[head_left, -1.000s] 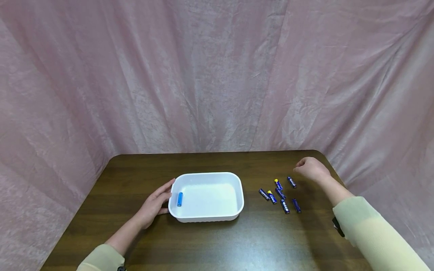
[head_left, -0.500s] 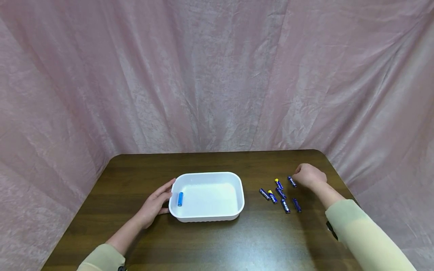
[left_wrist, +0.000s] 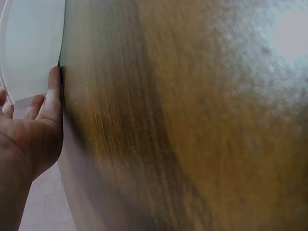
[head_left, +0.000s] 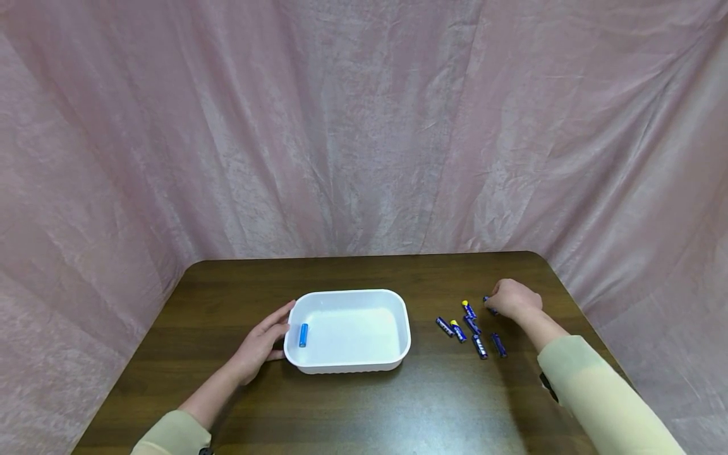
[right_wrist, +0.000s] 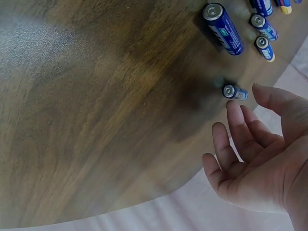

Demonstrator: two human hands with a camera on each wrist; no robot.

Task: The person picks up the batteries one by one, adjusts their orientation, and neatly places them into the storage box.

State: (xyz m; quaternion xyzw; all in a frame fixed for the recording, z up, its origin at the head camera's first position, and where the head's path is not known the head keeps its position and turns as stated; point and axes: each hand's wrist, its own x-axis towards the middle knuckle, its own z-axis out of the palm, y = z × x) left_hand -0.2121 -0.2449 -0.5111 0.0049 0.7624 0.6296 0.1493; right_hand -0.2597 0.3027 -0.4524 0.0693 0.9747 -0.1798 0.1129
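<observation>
Lower and slightly further left than a second ago, the right hand (head_left: 515, 298) has come down over a dark blue cylindrical battery (right_wrist: 235, 92), partly hiding it from the head camera. Its fingers are loosely bent and parted beside that battery; whether they touch it cannot be told. The left hand (head_left: 258, 347) stays at the left end of the white rectangular plastic basin (head_left: 358, 332), extended fingers against its outer wall. One bright blue cylindrical battery (head_left: 304, 335) lies unmoved inside, near that end. Six more dark blue batteries (head_left: 479, 347), two with yellow ends, lie as before on the brown wood-grain surface (head_left: 438, 404), right of the basin.
</observation>
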